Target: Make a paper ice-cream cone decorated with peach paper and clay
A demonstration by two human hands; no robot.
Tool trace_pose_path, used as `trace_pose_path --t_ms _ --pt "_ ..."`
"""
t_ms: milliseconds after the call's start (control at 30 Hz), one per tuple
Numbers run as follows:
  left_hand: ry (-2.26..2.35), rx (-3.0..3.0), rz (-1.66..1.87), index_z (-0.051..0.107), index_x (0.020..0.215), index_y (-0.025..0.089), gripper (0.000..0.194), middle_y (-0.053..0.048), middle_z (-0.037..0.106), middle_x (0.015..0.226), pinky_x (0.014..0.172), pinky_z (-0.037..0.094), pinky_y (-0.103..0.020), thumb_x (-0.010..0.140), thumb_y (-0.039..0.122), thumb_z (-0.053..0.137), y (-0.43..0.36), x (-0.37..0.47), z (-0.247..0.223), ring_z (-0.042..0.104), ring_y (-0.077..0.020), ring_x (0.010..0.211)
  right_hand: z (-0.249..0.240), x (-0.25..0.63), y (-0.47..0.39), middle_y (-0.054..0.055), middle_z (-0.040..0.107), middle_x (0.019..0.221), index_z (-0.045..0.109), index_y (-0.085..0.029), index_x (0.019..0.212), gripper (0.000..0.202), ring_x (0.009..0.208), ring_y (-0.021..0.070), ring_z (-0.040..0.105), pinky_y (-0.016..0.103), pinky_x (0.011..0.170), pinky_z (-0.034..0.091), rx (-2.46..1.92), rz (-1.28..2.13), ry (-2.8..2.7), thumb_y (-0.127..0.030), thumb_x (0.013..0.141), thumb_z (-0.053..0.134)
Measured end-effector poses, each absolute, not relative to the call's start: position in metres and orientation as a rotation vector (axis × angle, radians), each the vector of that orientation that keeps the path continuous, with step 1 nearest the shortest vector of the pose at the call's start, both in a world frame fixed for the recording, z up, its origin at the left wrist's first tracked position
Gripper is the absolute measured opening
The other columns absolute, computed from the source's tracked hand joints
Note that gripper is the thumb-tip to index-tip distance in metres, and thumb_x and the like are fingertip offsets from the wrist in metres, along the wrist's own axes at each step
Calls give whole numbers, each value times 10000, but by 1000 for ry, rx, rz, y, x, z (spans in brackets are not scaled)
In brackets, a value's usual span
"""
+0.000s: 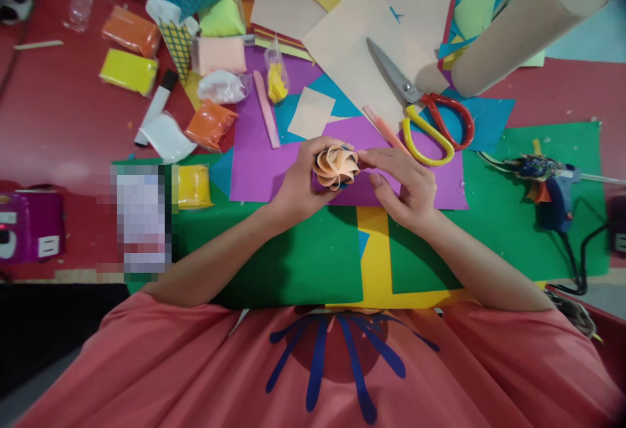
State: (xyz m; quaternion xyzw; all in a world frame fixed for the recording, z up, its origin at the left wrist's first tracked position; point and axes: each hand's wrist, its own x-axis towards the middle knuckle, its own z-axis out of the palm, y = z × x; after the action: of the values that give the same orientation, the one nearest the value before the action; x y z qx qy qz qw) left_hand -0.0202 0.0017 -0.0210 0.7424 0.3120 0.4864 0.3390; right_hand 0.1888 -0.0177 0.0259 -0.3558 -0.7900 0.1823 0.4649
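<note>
My left hand (306, 180) is wrapped round a peach paper flower (336, 167) with curled, overlapping petals and some dark blue at its edge. From the right, my right hand (403, 186) reaches to the flower's rim; its fingertips are at the petals, the thumb held apart from the index finger. Whether those fingertips pinch a petal or only touch it is hard to make out. Beneath both hands lies a purple sheet (254, 177). Just beyond the right hand are scissors (411, 98) with one red and one yellow handle, and a pink marker (386, 129).
A glue gun (552, 186) with its cord lies at the right on green sheets (303, 258). A large cardboard tube (523, 30) stands behind. To the left are a phone (144, 219), orange clay packs (210, 124), a yellow pack (193, 186) and patterned cones (176, 43).
</note>
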Motion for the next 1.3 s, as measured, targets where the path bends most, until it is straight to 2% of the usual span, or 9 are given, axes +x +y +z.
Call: trace_pose_path --t_ms 200,467,733,900,1033,1100,1167,1233,1300 --pt "810 1997 1289 486 1317 274 564 -44 656 1193 915 547 -308 833 328 769 1 -19 -17 676 -181 1094 29 190 -20 82 767 1172 693 -221 1237 341 1088 222 740 361 936 620 -897 469 -2005 -194 968 486" --pt "888 1882 1114 534 1248 215 508 -70 663 1214 980 525 -336 838 414 761 -2 -21 -12 667 -205 1135 27 191 -18 82 755 1150 642 -238 1295 400 1064 203 740 336 879 629 -789 339 -2041 -133 945 476" --pt "927 2142 1294 467 1309 271 617 -43 629 1188 871 562 -316 815 479 771 5 -24 -9 681 -191 1071 25 189 -18 87 758 1108 637 -224 1286 392 1029 219 740 374 868 632 -877 366 -1951 -113 939 492" --pt "1089 1966 1167 451 1274 271 587 -62 618 1191 873 558 -310 840 561 718 1 -24 -12 680 -195 1063 21 187 -19 96 749 1105 590 -216 1367 441 1004 206 741 326 854 632 -814 311 -2036 -122 944 501" --pt "1097 1711 1041 437 1273 262 653 -61 615 1200 882 556 -307 798 583 751 -3 -19 -9 676 -213 1081 20 189 -20 106 729 1161 547 -222 1420 468 1061 228 727 373 902 625 -832 321 -2050 -159 958 501" --pt "1041 1589 984 430 1257 250 699 -43 636 1140 822 572 -301 762 614 765 -5 -15 -3 692 -196 1006 22 190 -19 109 696 1250 486 -252 1472 505 1144 254 698 432 958 608 -858 327 -2019 -199 970 501" --pt "939 1461 865 419 1238 250 704 -2 660 997 672 567 -260 749 617 769 -7 -11 5 704 -145 800 24 191 -18 112 627 1387 397 -294 1529 547 1277 285 628 492 1031 570 -886 374 -1987 -268 990 488" --pt "839 1304 679 387 1242 252 669 50 644 808 499 489 -207 785 577 751 -9 -8 12 646 -97 566 25 190 -17 98 522 1522 304 -331 1571 567 1414 298 515 528 1118 505 -898 526 -1953 -344 1020 437" --pt "784 1192 579 377 1231 250 647 88 606 687 413 401 -180 794 550 750 -11 -5 17 578 -75 458 25 187 -18 78 448 1591 263 -344 1586 555 1475 294 445 530 1177 447 -889 715 -1914 -386 1044 370"
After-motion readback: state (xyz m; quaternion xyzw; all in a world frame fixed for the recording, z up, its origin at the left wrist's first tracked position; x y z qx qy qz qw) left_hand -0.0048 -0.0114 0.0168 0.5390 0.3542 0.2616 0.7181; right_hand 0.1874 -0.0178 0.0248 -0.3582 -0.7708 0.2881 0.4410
